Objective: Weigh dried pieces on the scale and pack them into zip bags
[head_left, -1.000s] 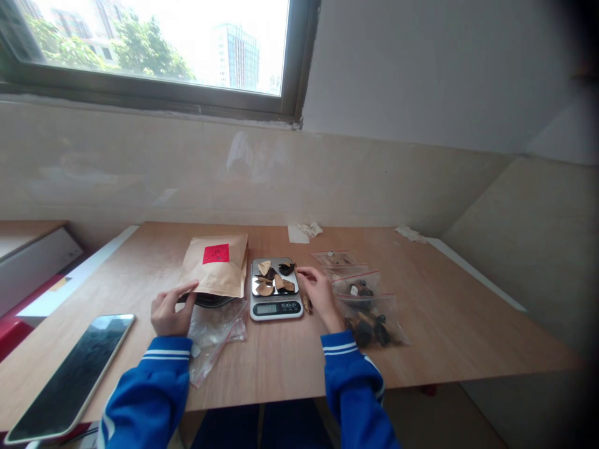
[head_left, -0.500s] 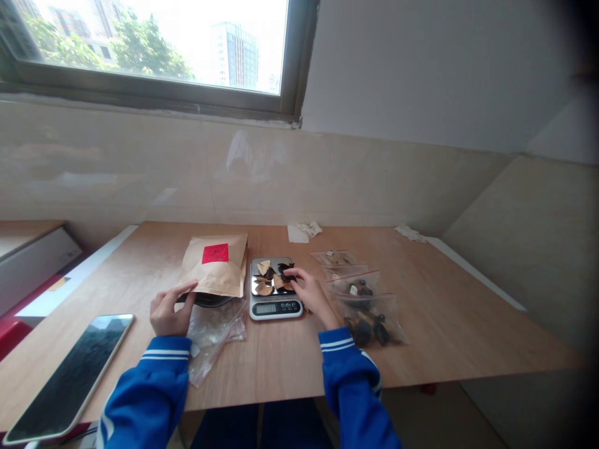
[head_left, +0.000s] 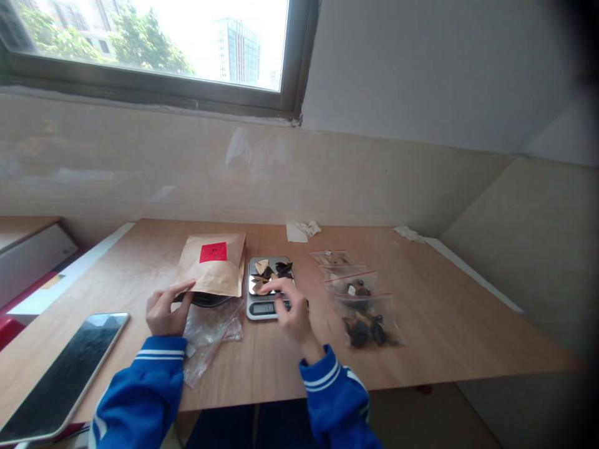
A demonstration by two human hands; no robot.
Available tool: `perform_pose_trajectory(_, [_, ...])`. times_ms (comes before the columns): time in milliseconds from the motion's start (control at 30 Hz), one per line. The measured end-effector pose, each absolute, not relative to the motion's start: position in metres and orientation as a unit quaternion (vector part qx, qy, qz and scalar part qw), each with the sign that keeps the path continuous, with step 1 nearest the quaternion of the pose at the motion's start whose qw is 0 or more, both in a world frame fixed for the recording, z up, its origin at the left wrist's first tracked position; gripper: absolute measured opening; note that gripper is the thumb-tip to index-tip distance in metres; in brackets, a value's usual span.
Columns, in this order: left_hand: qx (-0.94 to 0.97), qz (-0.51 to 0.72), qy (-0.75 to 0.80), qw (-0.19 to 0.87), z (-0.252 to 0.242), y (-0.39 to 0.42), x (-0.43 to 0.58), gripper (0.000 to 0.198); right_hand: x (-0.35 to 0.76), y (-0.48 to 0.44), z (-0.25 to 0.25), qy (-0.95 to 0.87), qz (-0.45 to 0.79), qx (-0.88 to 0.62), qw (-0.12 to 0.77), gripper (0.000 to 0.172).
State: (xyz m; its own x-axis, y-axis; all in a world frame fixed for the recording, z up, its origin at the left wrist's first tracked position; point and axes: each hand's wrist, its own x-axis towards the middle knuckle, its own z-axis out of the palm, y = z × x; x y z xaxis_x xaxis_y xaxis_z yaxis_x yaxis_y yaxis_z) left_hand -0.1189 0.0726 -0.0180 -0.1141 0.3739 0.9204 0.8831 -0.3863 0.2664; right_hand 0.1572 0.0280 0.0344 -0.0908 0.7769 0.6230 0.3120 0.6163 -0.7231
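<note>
My left hand (head_left: pixel 167 309) pinches the lower, open edge of a brown kraft paper bag (head_left: pixel 213 279) with a red label. A dark gap shows at the bag's mouth. A crumpled clear zip bag (head_left: pixel 210 340) lies just below it. Right of the paper bag stands a small digital kitchen scale (head_left: pixel 253 313), its steel plate bearing several tan and dark brown pieces of dried peel (head_left: pixel 283 268). Above the scale's front, my right hand (head_left: pixel 289 305) has thumb and forefinger apart, the fingertips at the front pieces. Nothing shows between them, and the hand partly covers the display.
Several clear zip bags (head_left: pixel 374 312) with dark dried pieces lie in a column to the right of the scale. A large phone (head_left: pixel 65 374) rests at the left. White crumpled paper (head_left: pixel 304 231) lies near the wall, under the window (head_left: pixel 154 43).
My right hand has moved left and toward me, from the dark pieces at the plate's right side to the front pieces. My left hand stays at the paper bag's mouth.
</note>
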Motion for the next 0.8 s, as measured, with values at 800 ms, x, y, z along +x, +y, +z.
perform_pose_trajectory(800, [-0.653,-0.567,-0.480,0.150,-0.006,0.060,-0.106,0.011,0.012,0.058,0.020,-0.826,0.157,-0.487,0.239,0.039])
